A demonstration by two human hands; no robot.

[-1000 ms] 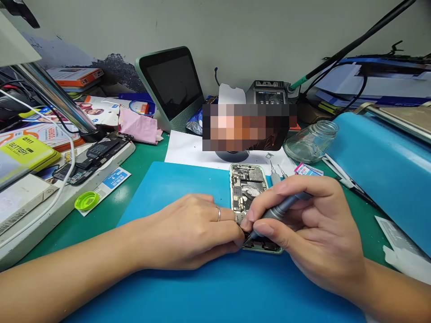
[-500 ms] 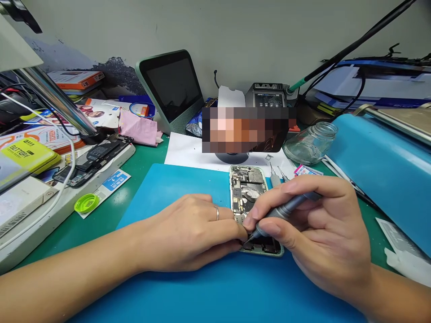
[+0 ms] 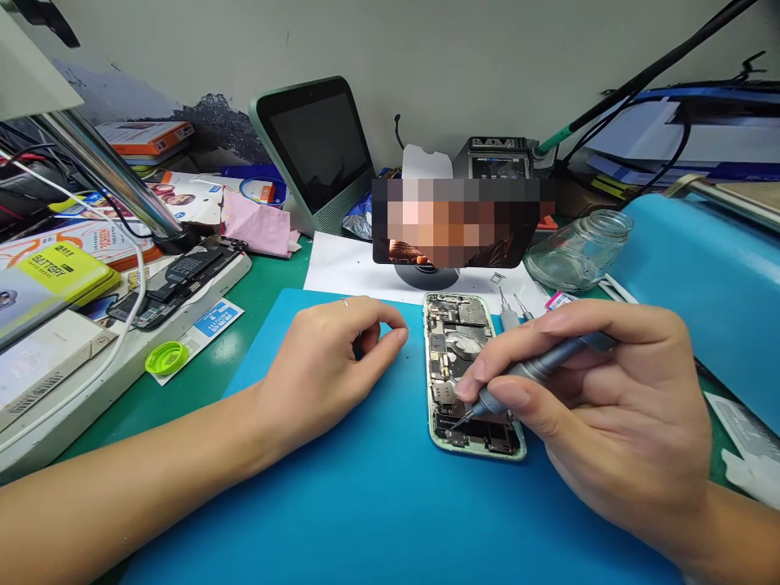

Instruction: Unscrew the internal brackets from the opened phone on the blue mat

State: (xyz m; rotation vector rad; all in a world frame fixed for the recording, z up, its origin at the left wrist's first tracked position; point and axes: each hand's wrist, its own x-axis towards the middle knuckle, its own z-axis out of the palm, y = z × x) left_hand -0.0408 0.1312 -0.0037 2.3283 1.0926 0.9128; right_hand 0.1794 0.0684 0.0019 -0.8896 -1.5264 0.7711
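An opened smartphone lies on the blue mat, its inner boards and lower parts exposed. In my right hand is a grey precision screwdriver, gripped between thumb and fingers. The driver's thin tip points down at the phone's lower left part; whether it touches cannot be told. To the left of the phone, apart from it, my left hand is held over the mat with thumb and index fingertips pinched together. Anything between those fingertips is too small to make out.
Behind the phone, a propped phone with a blurred screen stands on white paper. A glass jar and slim tools are to the right. A green cap and another phone part lie left.
My left hand has moved off the phone, up and to the left, uncovering its lower left edge. The screwdriver stays in my right hand near the phone's lower part. The view has shifted slightly.
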